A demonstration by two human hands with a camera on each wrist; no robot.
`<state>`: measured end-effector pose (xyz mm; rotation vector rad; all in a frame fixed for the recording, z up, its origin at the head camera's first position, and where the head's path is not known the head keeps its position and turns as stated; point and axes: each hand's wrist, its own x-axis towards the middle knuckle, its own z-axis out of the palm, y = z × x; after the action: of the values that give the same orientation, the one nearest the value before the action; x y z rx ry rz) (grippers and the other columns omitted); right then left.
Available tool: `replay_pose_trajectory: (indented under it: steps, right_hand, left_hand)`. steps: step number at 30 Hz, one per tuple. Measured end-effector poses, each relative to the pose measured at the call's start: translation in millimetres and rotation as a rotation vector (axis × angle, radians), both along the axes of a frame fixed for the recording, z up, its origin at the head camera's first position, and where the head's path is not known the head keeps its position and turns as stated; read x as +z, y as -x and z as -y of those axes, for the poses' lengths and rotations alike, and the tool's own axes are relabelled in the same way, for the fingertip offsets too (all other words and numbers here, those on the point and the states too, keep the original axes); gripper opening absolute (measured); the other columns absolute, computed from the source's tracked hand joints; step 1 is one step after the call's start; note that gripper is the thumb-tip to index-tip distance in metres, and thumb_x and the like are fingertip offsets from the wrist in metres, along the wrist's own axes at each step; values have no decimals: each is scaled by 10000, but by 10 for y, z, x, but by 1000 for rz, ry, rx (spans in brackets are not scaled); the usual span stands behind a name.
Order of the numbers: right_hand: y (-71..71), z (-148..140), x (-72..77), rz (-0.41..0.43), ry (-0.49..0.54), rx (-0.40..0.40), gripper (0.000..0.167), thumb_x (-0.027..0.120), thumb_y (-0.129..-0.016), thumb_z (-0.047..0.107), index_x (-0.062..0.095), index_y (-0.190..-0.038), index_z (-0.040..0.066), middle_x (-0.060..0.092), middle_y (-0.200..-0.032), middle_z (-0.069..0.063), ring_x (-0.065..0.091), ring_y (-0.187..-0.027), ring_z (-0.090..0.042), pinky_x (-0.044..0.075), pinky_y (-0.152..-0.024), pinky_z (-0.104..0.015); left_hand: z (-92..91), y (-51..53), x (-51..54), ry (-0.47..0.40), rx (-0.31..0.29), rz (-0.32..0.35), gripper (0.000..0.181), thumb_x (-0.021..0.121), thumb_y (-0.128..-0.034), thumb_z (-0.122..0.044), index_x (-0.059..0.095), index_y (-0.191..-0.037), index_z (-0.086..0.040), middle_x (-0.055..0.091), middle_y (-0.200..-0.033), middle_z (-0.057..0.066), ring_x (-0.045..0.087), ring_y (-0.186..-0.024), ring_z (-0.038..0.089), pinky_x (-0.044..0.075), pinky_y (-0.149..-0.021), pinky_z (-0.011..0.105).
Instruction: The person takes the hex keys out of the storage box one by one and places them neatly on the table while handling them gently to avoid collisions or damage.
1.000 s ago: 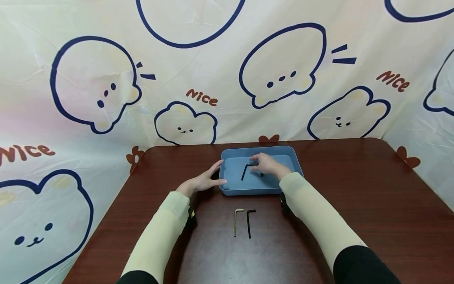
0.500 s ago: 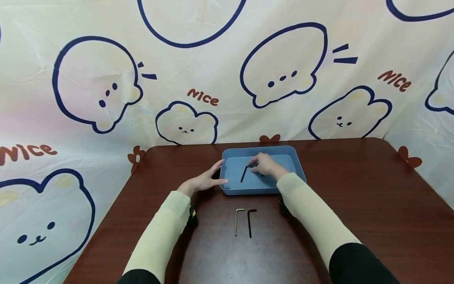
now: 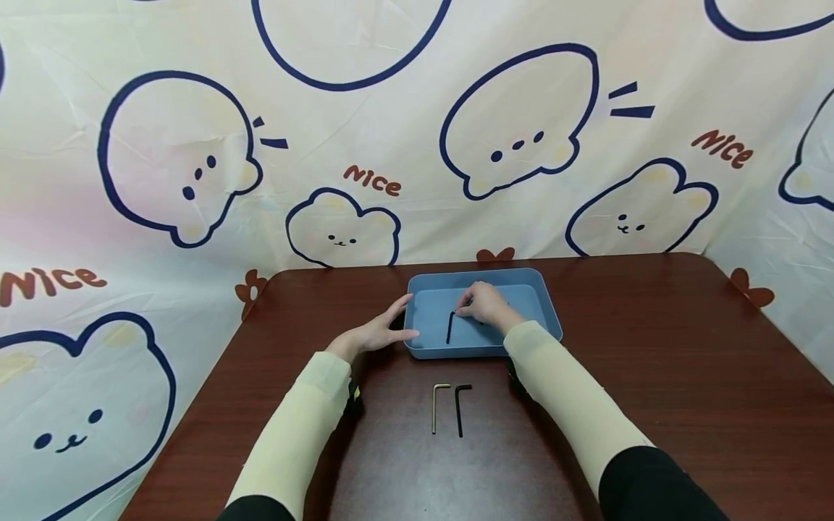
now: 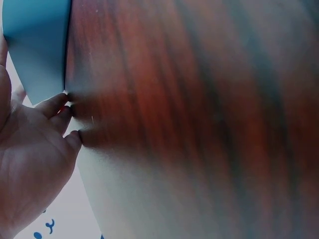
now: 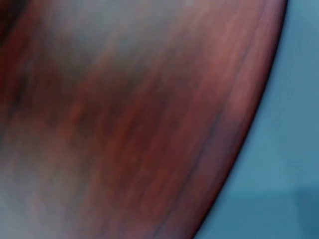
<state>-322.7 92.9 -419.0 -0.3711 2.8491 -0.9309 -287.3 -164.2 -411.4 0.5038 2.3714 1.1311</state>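
Note:
A shallow blue tray [image 3: 426, 352] rests on the brown table. My left hand [image 3: 371, 335] lies at its left end with fingers and thumb spread and fairly straight, touching the rim. In the left wrist view, the palm of the left hand [image 4: 37, 144] shows beside the tray wall [image 4: 42, 45]. Over the tray, my right hand [image 3: 485, 304] pinches a black hex key [image 3: 450, 329] near its bend; the long arm points toward me, and the short arm is mostly hidden by the fingers. The right wrist view shows no hand, only table and tray wall [image 5: 269, 164].
In front of the tray, a brass-coloured hex key [image 3: 434, 411] and a black hex key [image 3: 459, 412] lie side by side on the table [image 3: 651, 347]. A small dark bit shows under the right hand, too hidden to name. A printed cloth [image 3: 417, 130] hangs behind.
My right hand has closed its fingertips on the black hex key in the tray and shifted slightly left. The key has turned more upright in view and moved toward me. The left hand stays put.

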Motion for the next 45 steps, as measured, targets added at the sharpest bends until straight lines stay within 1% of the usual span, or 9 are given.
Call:
replay_pose_trajectory:
  steps: [7, 13, 23, 28, 36, 38, 42, 44, 45]
  right_hand:
    - [-12, 11, -22, 4, -10, -22, 81, 723, -898, 194, 778, -897, 134, 655, -1112, -66, 564, -982, -235, 461, -802, -399]
    - [-28, -7, -30, -13, -12, 15, 77, 716, -901, 170, 778, -883, 129, 667, -1086, -62, 568, -961, -227, 463, -821, -398]
    - [-5, -51, -18, -63, -10, 72, 80, 711, -902, 155, 783, -899, 121, 705, -914, -6, 590, -683, -147, 488, -642, -315]
    - [5, -59, 15, -54, -1, 84, 91, 715, -903, 182, 785, -911, 126, 708, -921, -2, 577, -711, -151, 477, -641, -315]
    - [-1, -106, 49, -22, 44, 98, 93, 706, -907, 155, 787, -907, 109, 711, -967, -29, 585, -853, -193, 480, -736, -347]
    - [9, -113, 66, -19, 62, 96, 98, 703, -910, 151, 788, -918, 103, 712, -965, -31, 588, -866, -196, 479, -734, -345]
    - [33, -125, 115, -23, 77, 109, 108, 696, -915, 147, 787, -936, 91, 716, -953, -33, 601, -869, -189, 485, -732, -342]
    - [37, -130, 147, -23, 76, 114, 112, 693, -918, 148, 785, -940, 89, 716, -961, -36, 608, -858, -182, 491, -732, -341]
    - [36, -135, 166, -22, 75, 117, 113, 691, -919, 148, 784, -945, 88, 716, -970, -39, 613, -858, -180, 497, -736, -343]
  left_hand:
    - [6, -17, -27, 3, -2, -1, 839, 613, -971, -313, 38, -1575, -225, 90, -1610, 142, 59, -1460, 328, 109, -1108, 600]
    - [-2, -33, -33, -4, -5, 0, 832, 605, -978, -294, 32, -1575, -206, 90, -1606, 160, 60, -1457, 345, 106, -1102, 614]
    - [1, -37, -34, -20, -11, 1, 844, 608, -977, -269, 19, -1575, -185, 72, -1607, 172, 46, -1456, 356, 84, -1101, 620]
    - [8, -45, -29, -10, -14, -2, 843, 612, -972, -307, 31, -1575, -211, 94, -1608, 152, 67, -1457, 337, 99, -1105, 609]
    - [7, -27, -18, -6, -15, 3, 848, 614, -971, -311, 28, -1575, -210, 91, -1607, 154, 68, -1458, 333, 111, -1109, 599]
    - [-3, -49, 28, -13, -13, 9, 845, 613, -973, -299, 28, -1574, -194, 93, -1604, 169, 70, -1456, 343, 112, -1107, 602]
    - [-4, -41, 49, -20, -15, 14, 845, 610, -976, -277, 19, -1573, -184, 82, -1602, 183, 62, -1455, 357, 106, -1102, 612]
    - [-5, -38, 55, -15, -13, 15, 840, 606, -979, -266, 17, -1573, -185, 83, -1602, 183, 61, -1454, 358, 101, -1102, 614]
    - [7, -8, 17, -11, -14, 11, 843, 607, -977, -281, 17, -1573, -200, 85, -1604, 174, 63, -1456, 352, 102, -1103, 612]
